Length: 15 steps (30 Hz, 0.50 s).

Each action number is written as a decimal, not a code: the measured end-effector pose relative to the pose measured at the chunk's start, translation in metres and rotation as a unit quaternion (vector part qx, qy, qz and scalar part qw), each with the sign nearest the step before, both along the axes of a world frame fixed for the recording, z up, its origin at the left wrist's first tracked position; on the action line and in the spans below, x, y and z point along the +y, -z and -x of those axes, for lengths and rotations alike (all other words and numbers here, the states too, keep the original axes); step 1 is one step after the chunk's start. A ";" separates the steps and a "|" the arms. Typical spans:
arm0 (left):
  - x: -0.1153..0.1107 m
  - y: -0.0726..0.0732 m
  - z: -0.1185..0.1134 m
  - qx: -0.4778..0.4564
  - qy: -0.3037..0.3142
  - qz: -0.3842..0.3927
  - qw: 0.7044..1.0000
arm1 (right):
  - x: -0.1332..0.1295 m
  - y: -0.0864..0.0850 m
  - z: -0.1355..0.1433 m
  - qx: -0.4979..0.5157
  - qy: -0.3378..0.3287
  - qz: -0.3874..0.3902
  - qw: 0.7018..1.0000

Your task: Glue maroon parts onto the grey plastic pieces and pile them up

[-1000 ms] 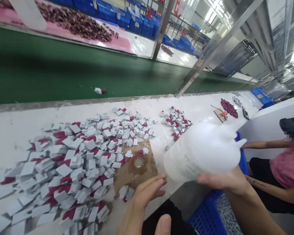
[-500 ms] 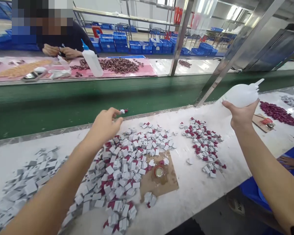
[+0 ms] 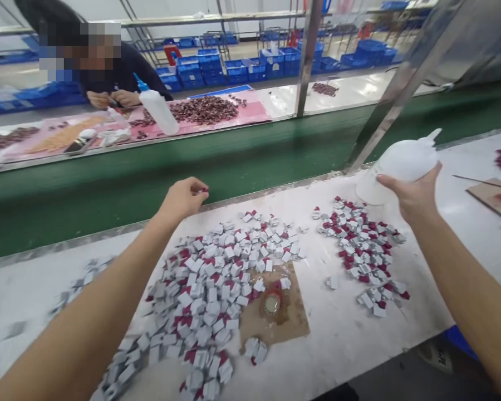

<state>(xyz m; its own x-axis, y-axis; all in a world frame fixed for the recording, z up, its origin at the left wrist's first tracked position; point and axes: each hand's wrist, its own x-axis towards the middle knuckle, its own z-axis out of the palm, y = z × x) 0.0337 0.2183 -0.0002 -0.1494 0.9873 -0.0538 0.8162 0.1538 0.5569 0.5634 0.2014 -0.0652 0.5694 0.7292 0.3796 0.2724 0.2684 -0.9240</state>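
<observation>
My left hand is over the near edge of the green belt, with thumb and fingers pinched on a small maroon-and-grey piece; only its maroon part shows. My right hand grips a white squeeze bottle, tipped on its side with the nozzle pointing up and right. Below my left hand spreads a large pile of grey and maroon pieces. A smaller pile of like pieces lies left of my right forearm. Between the piles, a small round dish stands on a wet brown board.
A green conveyor belt runs behind the white table. Slanted metal posts rise at its edge. Across it, a person works beside another bottle and brown pieces. Another board lies at right.
My left hand has closed on the small piece that was lying at its fingertips on the belt. The view has turned slightly left; my right hand still holds the bottle.
</observation>
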 end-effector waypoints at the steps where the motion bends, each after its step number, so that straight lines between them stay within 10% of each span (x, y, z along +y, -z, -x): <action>1: -0.017 -0.009 -0.002 -0.016 -0.002 0.001 1.000 | -0.008 -0.003 0.000 0.011 -0.003 0.023 1.000; 6: -0.160 -0.042 -0.033 -0.230 0.012 0.021 0.973 | -0.112 -0.017 0.061 -0.025 0.115 0.037 0.992; 10: -0.269 -0.024 -0.084 -0.506 0.006 0.100 0.857 | -0.225 -0.021 0.153 -0.102 -0.200 0.113 0.968; 15: -0.322 0.013 -0.120 -0.607 -0.113 0.093 0.781 | -0.286 -0.016 0.216 -0.130 -0.457 0.043 0.879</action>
